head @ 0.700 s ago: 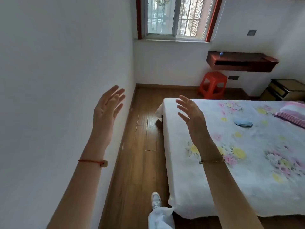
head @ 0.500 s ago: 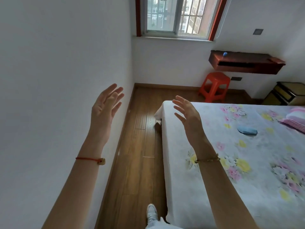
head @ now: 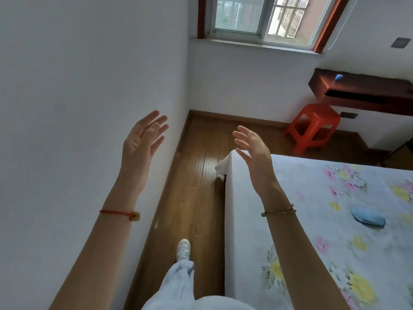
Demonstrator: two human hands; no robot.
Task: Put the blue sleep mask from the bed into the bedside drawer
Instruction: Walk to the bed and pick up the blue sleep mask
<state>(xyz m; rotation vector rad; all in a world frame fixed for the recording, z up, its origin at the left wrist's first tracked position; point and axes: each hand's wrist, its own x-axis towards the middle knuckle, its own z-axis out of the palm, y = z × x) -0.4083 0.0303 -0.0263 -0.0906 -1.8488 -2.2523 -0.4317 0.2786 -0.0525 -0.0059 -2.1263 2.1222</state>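
Observation:
The blue sleep mask [head: 368, 218] lies flat on the flowered bed sheet [head: 324, 220] at the right. My left hand [head: 143, 148] is raised in front of the white wall, fingers apart and empty. My right hand [head: 254, 151] is raised over the bed's far left corner, also spread and empty, well to the left of the mask. The bedside cabinet is only a dark sliver at the right edge [head: 402, 151]; its drawer is not visible.
A narrow strip of wooden floor [head: 196, 198] runs between the white wall [head: 78, 108] and the bed. My foot in a white shoe [head: 183, 249] is on it. A red plastic stool [head: 312, 126] stands under a dark wall shelf [head: 362, 92] below the window.
I have walked forward along the bed; the mask now appears nearer and lower right. The cabinet has slid almost out of view. Both hands stay raised and empty.

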